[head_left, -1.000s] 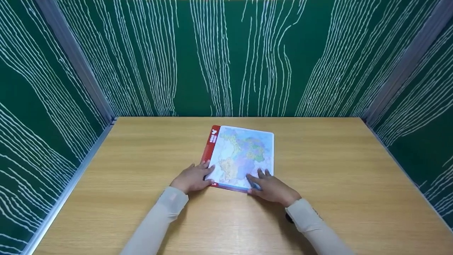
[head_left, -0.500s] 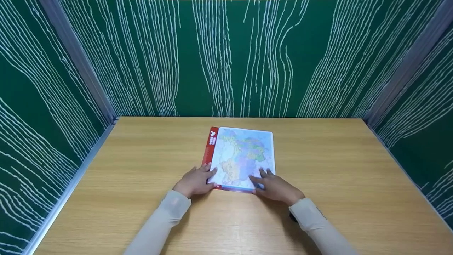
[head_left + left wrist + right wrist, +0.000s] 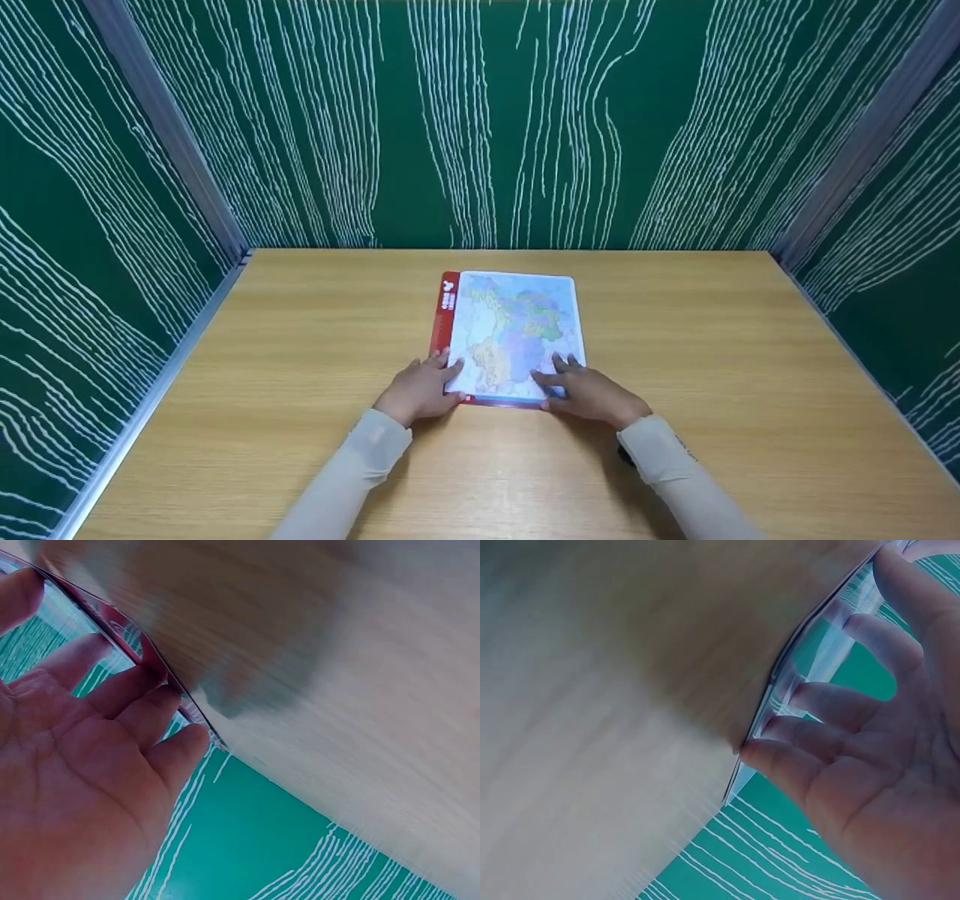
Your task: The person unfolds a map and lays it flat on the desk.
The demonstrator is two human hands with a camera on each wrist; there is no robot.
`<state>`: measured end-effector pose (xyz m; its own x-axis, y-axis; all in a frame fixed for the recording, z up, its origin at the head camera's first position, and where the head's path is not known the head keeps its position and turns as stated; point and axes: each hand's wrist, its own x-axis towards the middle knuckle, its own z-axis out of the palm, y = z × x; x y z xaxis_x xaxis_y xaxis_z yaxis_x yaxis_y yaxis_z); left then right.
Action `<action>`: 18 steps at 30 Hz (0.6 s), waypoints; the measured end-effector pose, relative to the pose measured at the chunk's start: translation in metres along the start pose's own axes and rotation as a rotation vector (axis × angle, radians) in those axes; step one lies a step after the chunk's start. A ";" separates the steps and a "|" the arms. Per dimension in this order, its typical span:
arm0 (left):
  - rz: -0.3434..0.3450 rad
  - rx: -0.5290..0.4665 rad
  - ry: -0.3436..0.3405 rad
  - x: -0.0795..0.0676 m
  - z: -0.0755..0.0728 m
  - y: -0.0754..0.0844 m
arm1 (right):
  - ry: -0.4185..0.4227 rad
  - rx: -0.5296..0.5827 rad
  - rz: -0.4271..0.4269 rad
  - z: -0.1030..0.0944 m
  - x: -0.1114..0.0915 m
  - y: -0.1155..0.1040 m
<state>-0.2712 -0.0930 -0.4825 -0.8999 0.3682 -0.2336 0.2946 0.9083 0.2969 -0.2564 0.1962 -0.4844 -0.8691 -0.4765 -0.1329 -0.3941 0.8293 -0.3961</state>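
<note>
A flat, thin map board [image 3: 517,330] lies on the table, printed with a coloured map on white and with a red strip [image 3: 443,322] down its left side. My left hand [image 3: 421,388] rests at its lower left corner, fingers spread over the edge. At the lower right corner my right hand [image 3: 596,394] touches the board with outstretched fingers. In the left wrist view the fingers [image 3: 124,694] meet the board's edge [image 3: 150,652], close to the tabletop. The right wrist view has the fingertips along the opposite edge [image 3: 780,682]. Both hands cover the near corners.
The wooden table [image 3: 697,330] extends around the board on all sides. Green walls [image 3: 427,187] with white wavy lines stand behind it and on both sides. Grey metal posts [image 3: 169,127] mark the corners.
The map board has turned slightly anticlockwise, so its far edge runs closer to parallel with the table's back edge. Both hands have shifted a little to the right, still touching it.
</note>
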 end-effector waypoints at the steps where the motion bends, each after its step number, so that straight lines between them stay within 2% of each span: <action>1: -0.004 0.002 0.001 -0.001 -0.001 0.001 | -0.004 0.006 0.003 0.000 0.001 0.001; 9: -0.012 -0.026 0.013 -0.004 0.001 0.009 | -0.033 0.079 0.059 -0.005 0.004 0.006; 18: -0.019 -0.005 0.011 -0.006 -0.001 0.013 | -0.035 0.116 0.061 -0.005 0.007 0.007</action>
<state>-0.2619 -0.0839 -0.4765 -0.9089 0.3487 -0.2287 0.2759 0.9141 0.2972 -0.2668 0.2000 -0.4830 -0.8787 -0.4375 -0.1910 -0.3014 0.8187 -0.4888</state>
